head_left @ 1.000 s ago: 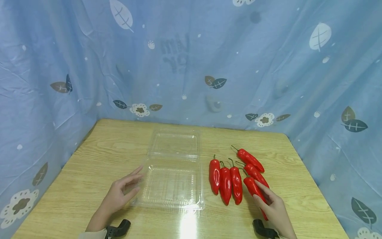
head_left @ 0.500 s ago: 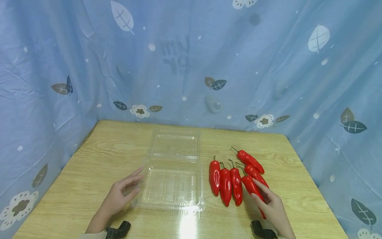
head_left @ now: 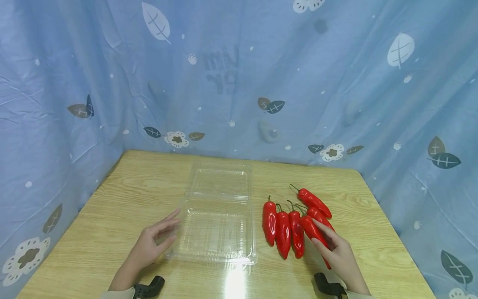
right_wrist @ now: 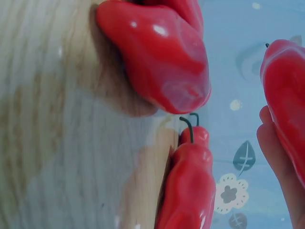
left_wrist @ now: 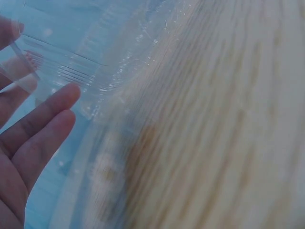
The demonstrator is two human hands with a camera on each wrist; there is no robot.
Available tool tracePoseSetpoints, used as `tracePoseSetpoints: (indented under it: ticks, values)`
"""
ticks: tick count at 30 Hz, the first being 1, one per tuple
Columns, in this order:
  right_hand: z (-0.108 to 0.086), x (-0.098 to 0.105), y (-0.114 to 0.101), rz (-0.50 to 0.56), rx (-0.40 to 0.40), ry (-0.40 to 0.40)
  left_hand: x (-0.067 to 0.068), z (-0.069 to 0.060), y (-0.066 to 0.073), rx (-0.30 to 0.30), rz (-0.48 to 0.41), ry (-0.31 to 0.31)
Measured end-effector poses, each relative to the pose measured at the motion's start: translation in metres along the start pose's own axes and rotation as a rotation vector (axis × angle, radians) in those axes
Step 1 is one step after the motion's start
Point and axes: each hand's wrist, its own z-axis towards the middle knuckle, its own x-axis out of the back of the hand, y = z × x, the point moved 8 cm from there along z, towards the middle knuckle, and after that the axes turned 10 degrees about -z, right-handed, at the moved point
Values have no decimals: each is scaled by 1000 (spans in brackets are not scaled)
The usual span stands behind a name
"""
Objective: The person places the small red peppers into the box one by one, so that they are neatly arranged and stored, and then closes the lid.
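Note:
My right hand point(head_left: 337, 251) pinches a red chili pepper point(head_left: 310, 227) between thumb and fingers; its stem points away from me. In the right wrist view, the held pepper point(right_wrist: 286, 90) stands off the table, with fingers behind it. Just left of it lie three red peppers point(head_left: 283, 236) side by side. Two more red peppers point(head_left: 314, 203) lie behind the hand. My left hand point(head_left: 151, 243) is at the left edge of an open clear plastic box point(head_left: 214, 259), fingers loosely spread. In the left wrist view, some fingers point(left_wrist: 43, 114) show through or beside the clear plastic point(left_wrist: 95, 52); contact is hard to tell.
The box's lid point(head_left: 219, 178) lies folded back toward the far side of the wooden table point(head_left: 145, 187). A blue patterned curtain point(head_left: 231, 83) surrounds the table at the back and sides. Both wrists wear black camera mounts point(head_left: 149, 287).
My right hand has shifted slightly left with the pepper, bringing it nearer the row of three. The left hand stays in place beside the box.

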Motion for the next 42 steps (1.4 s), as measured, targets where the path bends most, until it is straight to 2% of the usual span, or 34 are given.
tracePoseSetpoints:
  ticks: [4,11,20,32,37,42]
  values:
    - [3,-2,-6,11,62,6,0,1,1,-8,5,1]
    - [8,-5,-14,8,84,-16,-1,3,-1,-10,9,0]
    - [14,-14,-31,99,174,-59,-2,2,-2,-6,-13,-3]
    - [25,-42,-52,242,240,-170,0,1,0,-1,-17,3]
    - [27,-56,-64,253,244,-204,0,0,0,0,-12,5]
    - [32,-69,-81,265,283,-239,0,0,0,3,-1,7]
